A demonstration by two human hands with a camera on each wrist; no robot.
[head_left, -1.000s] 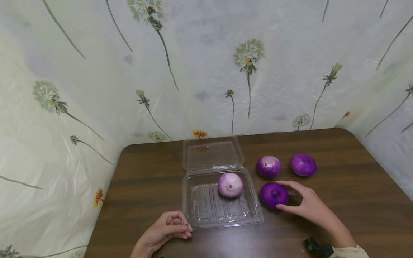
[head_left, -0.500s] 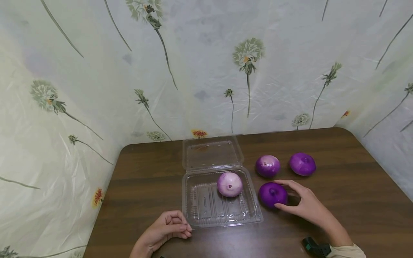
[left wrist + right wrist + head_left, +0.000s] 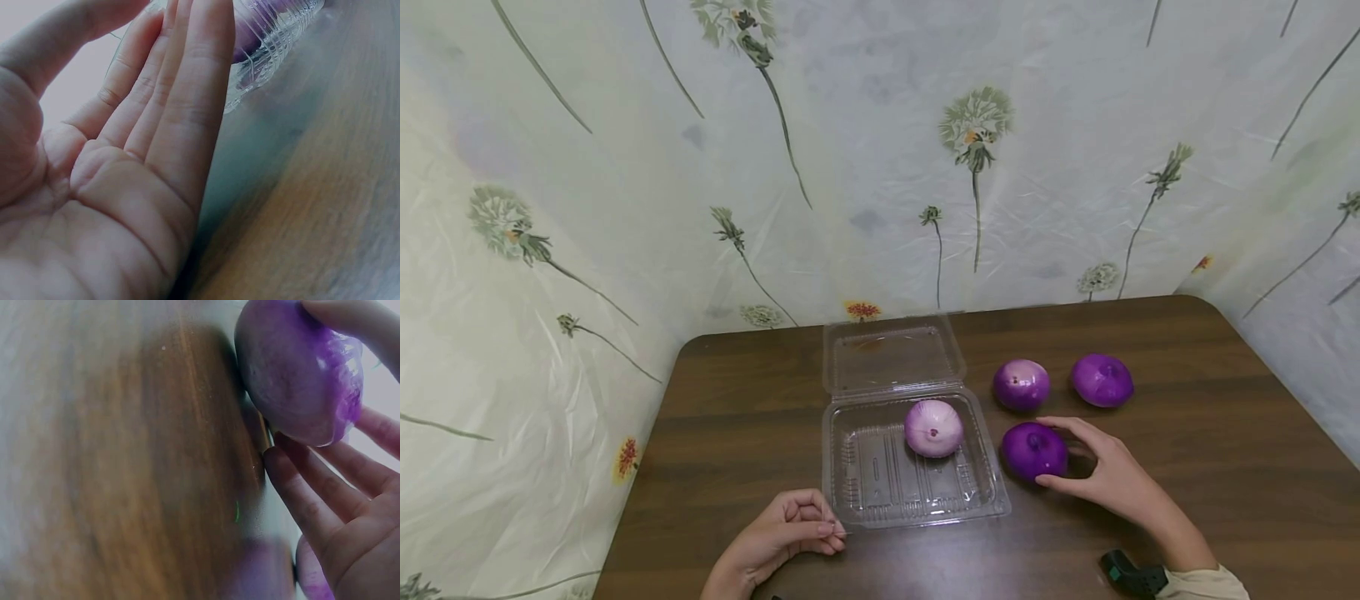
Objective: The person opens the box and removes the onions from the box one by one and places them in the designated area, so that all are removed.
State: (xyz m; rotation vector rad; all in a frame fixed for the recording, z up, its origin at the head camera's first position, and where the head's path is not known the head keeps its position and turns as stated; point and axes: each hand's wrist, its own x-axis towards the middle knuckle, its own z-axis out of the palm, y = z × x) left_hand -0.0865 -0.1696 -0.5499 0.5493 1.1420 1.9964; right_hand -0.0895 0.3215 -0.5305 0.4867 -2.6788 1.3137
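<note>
In the head view my right hand point(image 3: 1105, 475) grips a dark purple onion point(image 3: 1034, 451) from its right side, thumb at the near side and fingers at the far side. The right wrist view shows that onion point(image 3: 300, 372) between thumb and fingers, close over the wood. A clear plastic clamshell container point(image 3: 880, 487) lies with its lid point(image 3: 891, 358) folded back, left of this onion. One pale purple-white onion point(image 3: 933, 429) sits in its right rear part. My left hand point(image 3: 790, 533) pinches the container's front left corner between thumb and fingers.
Two more purple onions stand behind my right hand: a lighter one point(image 3: 1022, 385) near the container and a darker one point(image 3: 1102, 381) farther right. The brown wooden table point(image 3: 737, 417) backs onto a flower-printed plastic sheet point(image 3: 865, 167).
The view has shifted very slightly. Both hands keep their places, the right at the dark purple onion and the left at the container's corner.
</note>
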